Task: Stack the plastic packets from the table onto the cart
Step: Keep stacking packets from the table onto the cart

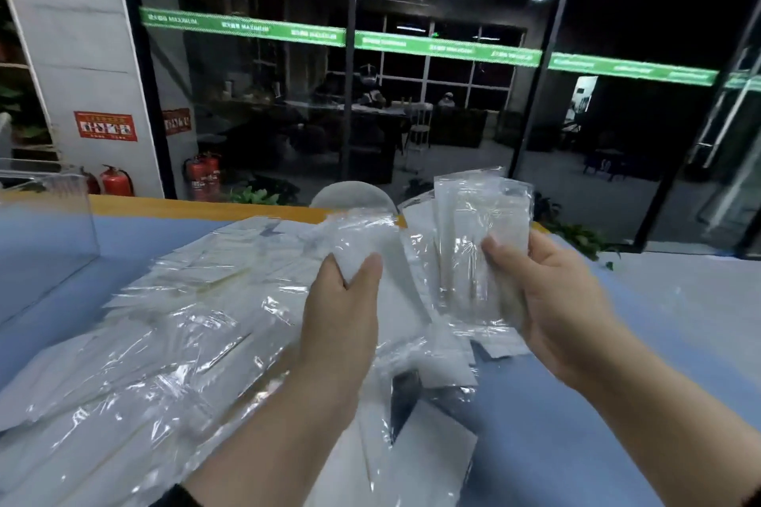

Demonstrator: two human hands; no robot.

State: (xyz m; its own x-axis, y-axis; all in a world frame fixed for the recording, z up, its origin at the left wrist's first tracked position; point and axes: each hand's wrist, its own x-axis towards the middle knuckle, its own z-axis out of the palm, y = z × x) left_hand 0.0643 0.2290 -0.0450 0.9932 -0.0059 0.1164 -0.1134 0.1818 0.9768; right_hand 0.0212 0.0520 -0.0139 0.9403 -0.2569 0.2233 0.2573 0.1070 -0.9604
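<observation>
Right hand grip: the right hand is raised above the table, thumb across the front and fingers curled behind a bundle of packets — it holds them upright, their tops fanned above the thumb.
Left hand grip: the left hand pinches a single packet between thumb and forefinger, back of the hand toward the camera, just left of the right hand's bundle.
Packets held: clear, glossy plastic sleeves with white inserts, creased and catching the light.
Below both grips: a loose pile of packets spreads left and toward the camera — overlapping, lying flat on the blue table.
Far left of the grips: a clear plastic box stands on the table.
</observation>
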